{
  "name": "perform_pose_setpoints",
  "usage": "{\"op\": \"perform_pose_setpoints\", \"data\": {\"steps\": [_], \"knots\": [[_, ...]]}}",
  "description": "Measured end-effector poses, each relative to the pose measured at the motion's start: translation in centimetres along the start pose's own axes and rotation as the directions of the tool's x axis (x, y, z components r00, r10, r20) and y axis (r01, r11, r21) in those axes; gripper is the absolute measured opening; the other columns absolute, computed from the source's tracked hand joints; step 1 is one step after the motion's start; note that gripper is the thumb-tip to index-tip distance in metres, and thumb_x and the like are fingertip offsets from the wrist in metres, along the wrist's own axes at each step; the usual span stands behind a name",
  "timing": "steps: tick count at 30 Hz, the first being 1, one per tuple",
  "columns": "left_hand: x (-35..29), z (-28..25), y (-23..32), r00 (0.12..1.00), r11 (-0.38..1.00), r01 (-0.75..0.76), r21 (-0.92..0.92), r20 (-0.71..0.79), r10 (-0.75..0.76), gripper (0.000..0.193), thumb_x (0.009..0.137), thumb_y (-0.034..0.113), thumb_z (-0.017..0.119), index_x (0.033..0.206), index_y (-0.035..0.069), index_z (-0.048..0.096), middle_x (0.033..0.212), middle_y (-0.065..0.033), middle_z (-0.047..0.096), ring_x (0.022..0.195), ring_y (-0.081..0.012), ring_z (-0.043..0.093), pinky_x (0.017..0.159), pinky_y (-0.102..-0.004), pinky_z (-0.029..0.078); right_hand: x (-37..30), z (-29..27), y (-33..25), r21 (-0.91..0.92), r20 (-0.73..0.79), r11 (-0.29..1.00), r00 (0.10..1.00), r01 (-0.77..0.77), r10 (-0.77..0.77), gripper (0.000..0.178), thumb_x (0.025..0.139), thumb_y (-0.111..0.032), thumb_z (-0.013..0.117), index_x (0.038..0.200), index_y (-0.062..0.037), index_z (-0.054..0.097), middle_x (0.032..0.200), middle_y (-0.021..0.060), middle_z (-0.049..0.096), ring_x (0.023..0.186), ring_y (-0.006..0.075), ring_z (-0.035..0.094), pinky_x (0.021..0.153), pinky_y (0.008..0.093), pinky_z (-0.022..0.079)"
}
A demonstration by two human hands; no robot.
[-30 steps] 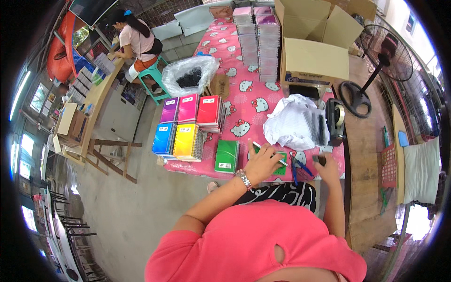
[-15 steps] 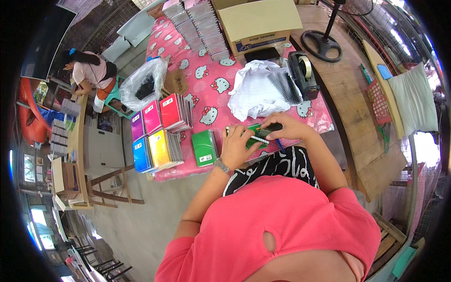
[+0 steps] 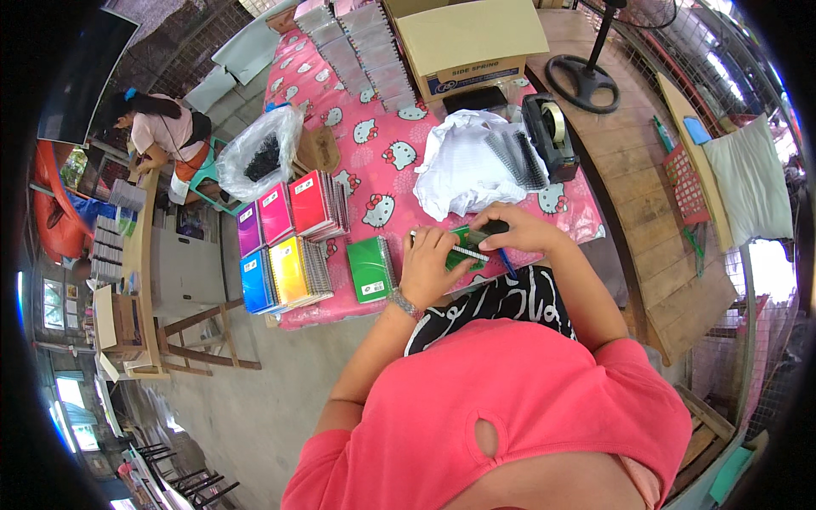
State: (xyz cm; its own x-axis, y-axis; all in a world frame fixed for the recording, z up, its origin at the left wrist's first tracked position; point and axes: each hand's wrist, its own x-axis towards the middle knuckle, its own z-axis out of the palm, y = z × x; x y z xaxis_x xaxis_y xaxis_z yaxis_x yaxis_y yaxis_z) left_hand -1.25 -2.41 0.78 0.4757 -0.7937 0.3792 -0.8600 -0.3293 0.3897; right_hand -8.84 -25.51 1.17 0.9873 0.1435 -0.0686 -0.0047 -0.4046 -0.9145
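My left hand (image 3: 427, 265) is closed on a small green notebook (image 3: 470, 263) at the table's near edge. A pale strip like a punched or coiled edge runs across the notebook. My right hand (image 3: 512, 229) grips the notebook's right side with thumb and fingers; a dark patch between them is too small to make out. Just below that hand lies a blue pen (image 3: 507, 263). Left of my left hand, another green spiral notebook (image 3: 370, 269) lies flat. Beyond my hands, black binding coils (image 3: 520, 160) rest on crumpled white paper (image 3: 455, 161).
Stacks of spiral notebooks in several colours, including yellow (image 3: 297, 270) and red (image 3: 313, 204), stand at left. Behind them is a plastic bag (image 3: 265, 153) of black bits. A tape dispenser (image 3: 551, 136), a cardboard box (image 3: 472, 51) and clear-covered stacks (image 3: 361, 51) stand farther back. Another person (image 3: 166, 127) works far left.
My hands stay in nearly the same place on the green notebook, with only a slight shift of the fingers and of the notebook's tilt. Nothing else has visibly moved.
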Motion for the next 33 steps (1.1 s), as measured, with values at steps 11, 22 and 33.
{"op": "perform_pose_setpoints", "data": {"steps": [11, 22, 33], "knots": [[0.1, -1.2, -2.3, 0.996, 0.994, 0.085, -0.066, -0.022, -0.087, 0.037, 0.072, 0.025, 0.082, 0.097, 0.007, 0.06, 0.098, -0.0105, 0.056, 0.099, -0.0323, 0.053, 0.084, -0.0424, 0.045, 1.0, 0.1, -0.8, 0.725, 0.103, 0.688, 0.982, 0.034, -0.157, 0.036, 0.082, -0.016, 0.074, 0.115, -0.0031, 0.067, 0.116, 0.0059, 0.064, 0.108, 0.0157, 0.057, 0.098, 0.0322, 0.042], [-0.2, -0.7, -4.1, 0.979, 0.896, 0.199, -0.397, 0.049, -0.196, 0.037, 0.074, 0.014, 0.082, 0.1, 0.004, 0.056, 0.093, -0.009, 0.056, 0.084, -0.0221, 0.058, 0.066, -0.031, 0.049, 3.1, 1.4, -0.1, 0.32, 0.105, 0.945, 0.994, -0.061, 0.029, 0.046, 0.077, -0.024, 0.076, 0.117, -0.0019, 0.066, 0.12, 0.0085, 0.064, 0.112, 0.0173, 0.057, 0.101, 0.0327, 0.041], [-1.5, 0.3, -5.4, 0.918, 0.747, 0.365, -0.555, 0.082, -0.388, 0.029, 0.081, 0.007, 0.077, 0.102, 0.002, 0.058, 0.088, -0.0068, 0.063, 0.073, -0.0148, 0.062, 0.063, -0.029, 0.05, -0.9, -0.3, 4.5, 0.197, -0.433, 0.974, 0.883, -0.107, 0.185, 0.038, 0.078, -0.026, 0.078, 0.108, -0.0042, 0.071, 0.107, 0.0119, 0.066, 0.105, 0.0235, 0.06, 0.092, 0.0348, 0.046]]}}
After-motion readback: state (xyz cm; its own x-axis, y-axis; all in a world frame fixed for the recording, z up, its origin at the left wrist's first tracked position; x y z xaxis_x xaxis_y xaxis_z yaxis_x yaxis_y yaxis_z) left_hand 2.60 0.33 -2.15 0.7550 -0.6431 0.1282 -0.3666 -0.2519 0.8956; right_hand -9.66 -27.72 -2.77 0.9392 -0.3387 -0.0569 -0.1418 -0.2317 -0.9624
